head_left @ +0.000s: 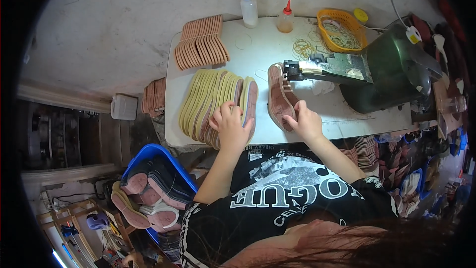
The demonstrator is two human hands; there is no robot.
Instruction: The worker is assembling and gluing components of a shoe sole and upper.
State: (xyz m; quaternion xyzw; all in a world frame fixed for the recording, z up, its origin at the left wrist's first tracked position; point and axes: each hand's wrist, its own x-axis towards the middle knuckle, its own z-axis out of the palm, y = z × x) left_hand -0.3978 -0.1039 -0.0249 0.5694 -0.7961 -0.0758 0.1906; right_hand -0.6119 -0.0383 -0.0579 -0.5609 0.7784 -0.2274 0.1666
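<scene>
In the head view, the landmark is the one green machine (396, 69) on the right part of the table (243, 62). Just left of it, one single mauve sole (278, 97) stands with its far end at the machine's black head. The right hand (306, 121) has its grip pinching that sole between thumb and forefinger, at the edge of the near end.

Further left of the machine, one row of yellow-edged soles (201, 101) stands packed together; I count perhaps a dozen, though they overlap too closely to be sure. The left hand (232, 126) rests on the right end of this row, thumb and bent fingers apart; I cannot tell whether its grip pinches any sole.

Beyond that row, also left of the machine, sits one bundle of pinkish soles (201, 42). Two bottles stand at the table's back edge, left of the machine: one white bottle with a blue cap (249, 11) and one squeeze bottle with a red tip (285, 21). Just behind the machine's arm are one orange basket (347, 48), one yellow lid (361, 16) and some pale loops (303, 48). Far left of the machine, off the table, are one white jug (124, 106) and one blue basket (181, 171) with several soles.
</scene>
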